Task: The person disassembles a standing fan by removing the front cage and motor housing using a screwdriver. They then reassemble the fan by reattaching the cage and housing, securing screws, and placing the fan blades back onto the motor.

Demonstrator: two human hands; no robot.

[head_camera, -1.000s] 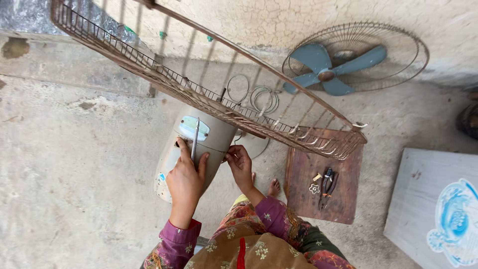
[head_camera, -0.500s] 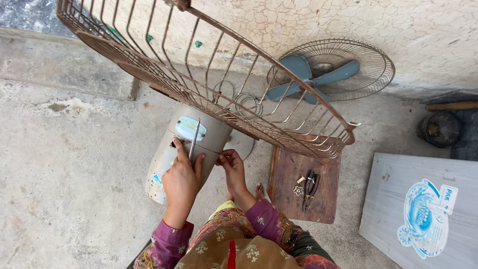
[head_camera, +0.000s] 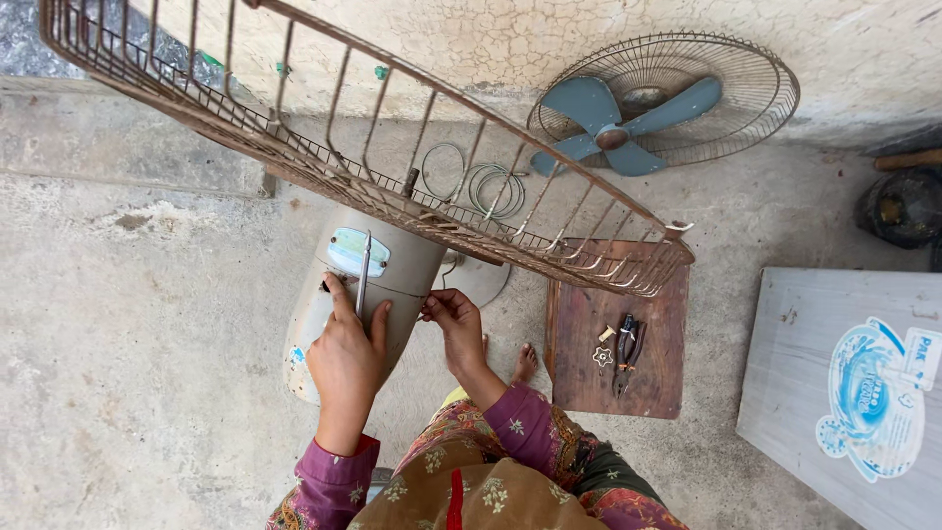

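The left hand [head_camera: 345, 355] grips a thin screwdriver [head_camera: 363, 275] against the grey fan housing [head_camera: 378, 285] under its palm. Just right of it, the right hand [head_camera: 453, 319] pinches the housing's edge — a rusty wire guard [head_camera: 324, 167] hangs above both.

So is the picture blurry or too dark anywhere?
Head view: soft, even daylight with no glare; the left hand, grey motor housing and pliers look sharp; the wire fan guard up close bulges large across the frame.
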